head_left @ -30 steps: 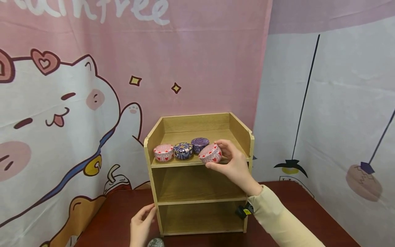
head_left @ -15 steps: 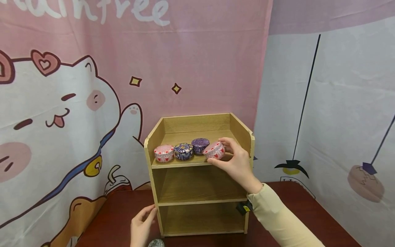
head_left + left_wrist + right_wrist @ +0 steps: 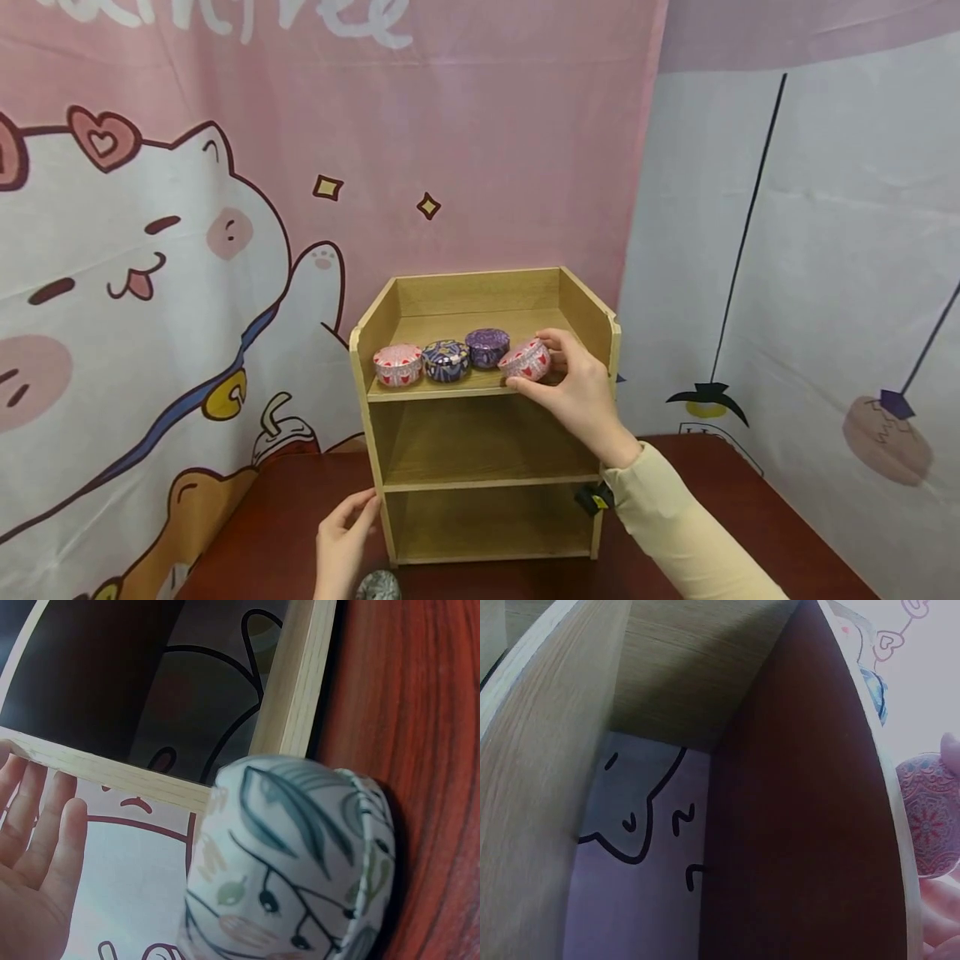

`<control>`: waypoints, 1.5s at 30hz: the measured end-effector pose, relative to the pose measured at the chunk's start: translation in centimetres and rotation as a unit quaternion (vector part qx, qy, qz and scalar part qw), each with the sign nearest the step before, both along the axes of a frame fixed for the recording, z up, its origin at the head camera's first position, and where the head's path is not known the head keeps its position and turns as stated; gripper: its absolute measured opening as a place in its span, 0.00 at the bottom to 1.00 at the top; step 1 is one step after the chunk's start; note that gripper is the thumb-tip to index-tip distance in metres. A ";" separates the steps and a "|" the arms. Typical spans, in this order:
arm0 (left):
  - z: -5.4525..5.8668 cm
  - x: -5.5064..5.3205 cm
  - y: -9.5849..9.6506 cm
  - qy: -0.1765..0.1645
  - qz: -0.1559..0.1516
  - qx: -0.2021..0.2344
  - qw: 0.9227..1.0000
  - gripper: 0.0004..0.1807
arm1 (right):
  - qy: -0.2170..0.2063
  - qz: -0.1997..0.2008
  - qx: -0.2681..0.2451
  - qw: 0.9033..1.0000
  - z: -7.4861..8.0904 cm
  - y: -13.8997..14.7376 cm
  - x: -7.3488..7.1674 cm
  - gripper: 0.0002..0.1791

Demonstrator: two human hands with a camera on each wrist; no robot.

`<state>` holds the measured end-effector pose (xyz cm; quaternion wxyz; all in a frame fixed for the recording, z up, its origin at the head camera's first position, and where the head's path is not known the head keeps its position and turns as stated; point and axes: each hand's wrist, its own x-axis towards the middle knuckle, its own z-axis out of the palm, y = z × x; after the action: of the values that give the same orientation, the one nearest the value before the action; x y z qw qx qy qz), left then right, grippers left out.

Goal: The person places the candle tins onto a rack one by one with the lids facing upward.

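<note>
My right hand point(image 3: 579, 398) pinches a round pink tin with red hearts point(image 3: 526, 361), tilted, at the front right of the top shelf. In the right wrist view the patterned round face of this tin point(image 3: 931, 814) shows at the right edge. On the top shelf, a pink-and-red tin point(image 3: 398, 366), a blue-and-yellow patterned tin point(image 3: 446, 362) and a purple tin point(image 3: 488, 347) stand to its left. My left hand point(image 3: 342, 533) touches the left side of the wooden shelf point(image 3: 480, 485) low down, fingers fairly straight against its edge in the left wrist view.
A leaf-patterned rounded item point(image 3: 285, 862) lies on the dark red table point(image 3: 288, 500), close to the shelf's front left corner. Beside the lower right of the shelf is a black-and-yellow object point(image 3: 595, 498). A printed cloth point(image 3: 517, 167) hangs behind.
My right hand has shifted the held tin slightly right, away from the purple one. The left hand stays at the shelf's side. The head view has tilted a little.
</note>
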<state>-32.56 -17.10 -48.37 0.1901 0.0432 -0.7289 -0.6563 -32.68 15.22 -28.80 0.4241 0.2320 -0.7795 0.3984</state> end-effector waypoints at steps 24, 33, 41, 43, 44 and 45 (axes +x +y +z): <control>-0.2 0.3 0.0 0.013 0.003 0.003 1.000 0.16 | -0.100 -0.046 0.015 0.994 1.1 -0.1 0.4 0.35; -0.2 0.0 0.1 0.037 -0.001 0.002 0.999 0.15 | -0.131 -0.042 0.016 0.990 1.7 0.1 0.6 0.34; -0.1 0.0 0.1 0.033 -0.003 -0.005 0.999 0.15 | -0.147 -0.058 0.028 0.987 1.9 0.2 0.8 0.34; -0.1 0.1 0.1 0.033 -0.003 -0.008 0.999 0.15 | -0.151 -0.064 0.034 0.986 2.0 0.2 0.8 0.34; -0.1 0.0 0.1 0.033 -0.002 -0.008 0.999 0.15 | -0.154 -0.064 0.035 0.985 2.0 0.2 0.8 0.34; -0.1 0.0 0.0 0.033 -0.001 -0.009 0.999 0.15 | -0.156 -0.063 0.035 0.985 2.1 0.2 0.7 0.34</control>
<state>-32.53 -17.05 -48.46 0.2137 0.0188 -0.7282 -0.6510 -31.94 15.46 -26.72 0.3129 0.1320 -0.8628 0.3746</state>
